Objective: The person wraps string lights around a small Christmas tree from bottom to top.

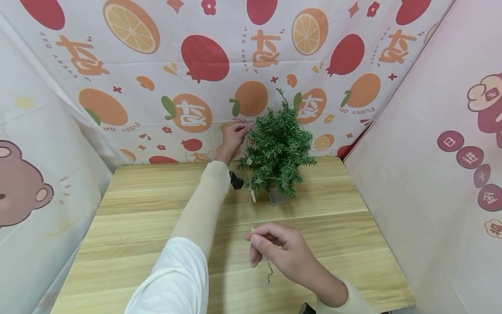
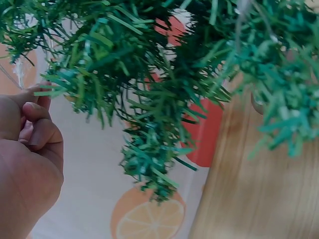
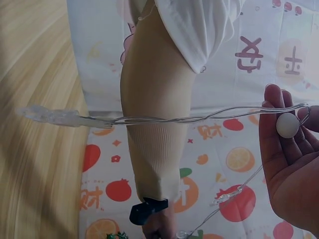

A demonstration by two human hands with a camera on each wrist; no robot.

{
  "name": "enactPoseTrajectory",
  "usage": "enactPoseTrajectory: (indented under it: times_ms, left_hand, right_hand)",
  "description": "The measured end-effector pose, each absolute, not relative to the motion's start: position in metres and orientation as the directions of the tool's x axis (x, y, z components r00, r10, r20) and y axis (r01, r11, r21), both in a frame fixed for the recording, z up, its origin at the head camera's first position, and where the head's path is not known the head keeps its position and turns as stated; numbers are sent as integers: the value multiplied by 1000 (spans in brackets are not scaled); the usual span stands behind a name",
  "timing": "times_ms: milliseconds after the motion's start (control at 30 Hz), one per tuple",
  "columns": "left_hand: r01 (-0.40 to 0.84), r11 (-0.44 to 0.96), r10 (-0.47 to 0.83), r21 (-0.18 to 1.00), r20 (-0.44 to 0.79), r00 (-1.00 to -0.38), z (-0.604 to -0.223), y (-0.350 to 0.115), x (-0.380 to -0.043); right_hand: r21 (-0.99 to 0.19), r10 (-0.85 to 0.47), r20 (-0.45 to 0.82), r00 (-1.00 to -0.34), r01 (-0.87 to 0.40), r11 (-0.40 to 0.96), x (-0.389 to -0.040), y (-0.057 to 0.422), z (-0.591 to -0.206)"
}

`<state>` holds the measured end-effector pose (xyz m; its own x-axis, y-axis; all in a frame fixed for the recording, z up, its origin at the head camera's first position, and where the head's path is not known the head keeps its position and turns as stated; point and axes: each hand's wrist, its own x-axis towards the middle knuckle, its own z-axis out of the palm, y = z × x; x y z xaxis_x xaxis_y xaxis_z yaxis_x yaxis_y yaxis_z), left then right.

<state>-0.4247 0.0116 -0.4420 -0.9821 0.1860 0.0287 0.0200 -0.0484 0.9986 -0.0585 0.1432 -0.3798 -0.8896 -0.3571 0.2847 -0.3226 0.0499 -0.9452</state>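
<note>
Hands (image 1: 280,248) pinch a wire string (image 3: 149,120) beside a green tree (image 1: 279,144).

Artificial pine tree (image 2: 154,99): cut off at 12 o'clock, left wrist view. Left hand (image 2: 31,164): cut off at 9 o'clock, same view. Right hand (image 3: 293,164): cut off at 3 o'clock, right wrist view. String light (image 3: 189,120): 9 o'clock tip blurred. Grey piece (image 1: 278,197) at tree's foot: too small to identify.

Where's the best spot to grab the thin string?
I'd pinch the string on its loose tail, between the right hand and the clear tip, coming from the side away from the bushy tree. The wire looks bare and thin there, so a light pinch should suit it, and that tail dangles free of the branches.
</note>
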Motion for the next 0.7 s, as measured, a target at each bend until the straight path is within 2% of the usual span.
enactPoseTrajectory:
  times_ms: [467,700]
  left_hand:
    - [75,31,261,997,65,-963,-467,8,-419]
    - [57,-15,277,998,59,-959,-480,6,-424]
  right_hand:
    - [-928,-350,363,-863,-367,-57,-60,153,-374]
    - [-907,-345,413,-843,-413,-78,-63,156,-373]
